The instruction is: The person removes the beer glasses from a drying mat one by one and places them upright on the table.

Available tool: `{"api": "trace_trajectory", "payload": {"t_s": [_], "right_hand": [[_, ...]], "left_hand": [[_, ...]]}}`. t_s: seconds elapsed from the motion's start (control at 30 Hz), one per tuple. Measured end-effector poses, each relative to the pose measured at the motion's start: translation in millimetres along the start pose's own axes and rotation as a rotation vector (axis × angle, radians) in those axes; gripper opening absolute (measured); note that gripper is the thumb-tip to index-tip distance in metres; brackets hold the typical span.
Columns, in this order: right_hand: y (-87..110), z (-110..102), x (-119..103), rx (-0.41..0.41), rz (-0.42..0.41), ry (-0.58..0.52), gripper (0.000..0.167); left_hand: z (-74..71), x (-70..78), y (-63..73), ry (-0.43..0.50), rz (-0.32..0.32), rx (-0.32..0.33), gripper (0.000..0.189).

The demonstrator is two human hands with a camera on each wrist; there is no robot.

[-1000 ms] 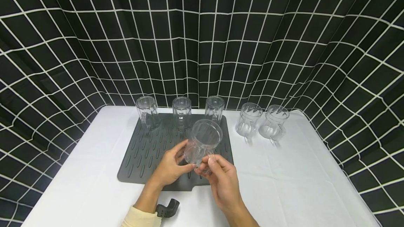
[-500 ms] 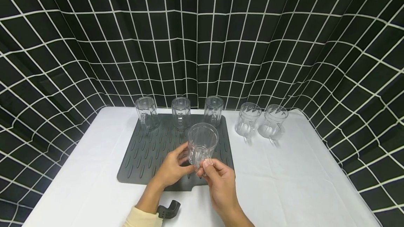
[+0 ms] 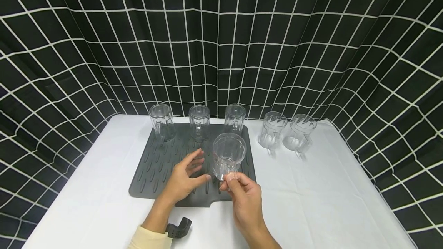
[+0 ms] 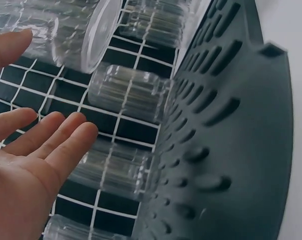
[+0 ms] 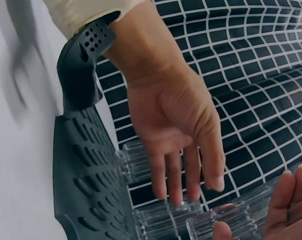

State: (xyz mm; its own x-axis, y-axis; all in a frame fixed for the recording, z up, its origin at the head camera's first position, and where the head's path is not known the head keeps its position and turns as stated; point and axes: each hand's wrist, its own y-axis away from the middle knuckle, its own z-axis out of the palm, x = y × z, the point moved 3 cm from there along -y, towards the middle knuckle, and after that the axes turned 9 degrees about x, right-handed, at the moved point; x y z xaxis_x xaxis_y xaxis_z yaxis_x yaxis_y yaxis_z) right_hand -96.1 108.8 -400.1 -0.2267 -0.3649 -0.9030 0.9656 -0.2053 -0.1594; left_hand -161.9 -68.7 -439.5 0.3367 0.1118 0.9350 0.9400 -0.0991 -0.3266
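A clear glass mug (image 3: 229,153) hangs over the front right part of a dark grey drying mat (image 3: 166,176), its wide round end uppermost in the head view. My right hand (image 3: 246,201) pinches it low down at the handle side, between thumb and fingers. To the left, my left hand (image 3: 183,178) is spread beside the mug with a gap between them, fingers extended and holding nothing. In the left wrist view the mug (image 4: 55,32) lies beyond the left thumb. The right wrist view has the left palm (image 5: 171,110) facing the camera.
Three more glass mugs (image 3: 199,123) stand in a row along the mat's back edge. Two others (image 3: 272,130) are on the white tablecloth (image 3: 332,187) to the right. A black grid-patterned curtain (image 3: 221,49) surrounds the table. A black device (image 3: 179,228) is on the left wrist.
My left hand has come off the mug and moved left. The mug, kept in my right hand, has tipped to a different angle and shifted slightly right since half a second ago.
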Motion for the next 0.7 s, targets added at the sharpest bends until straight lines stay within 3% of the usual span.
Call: {"api": "trace_trajectory", "payload": {"t_s": [0.7], "right_hand": [[-19.5,-18.6,-23.9,0.157,-0.014,0.008,0.019]], "left_hand": [[-51.2,12.8,6.2,-0.144,0.132,0.151,0.078]]}}
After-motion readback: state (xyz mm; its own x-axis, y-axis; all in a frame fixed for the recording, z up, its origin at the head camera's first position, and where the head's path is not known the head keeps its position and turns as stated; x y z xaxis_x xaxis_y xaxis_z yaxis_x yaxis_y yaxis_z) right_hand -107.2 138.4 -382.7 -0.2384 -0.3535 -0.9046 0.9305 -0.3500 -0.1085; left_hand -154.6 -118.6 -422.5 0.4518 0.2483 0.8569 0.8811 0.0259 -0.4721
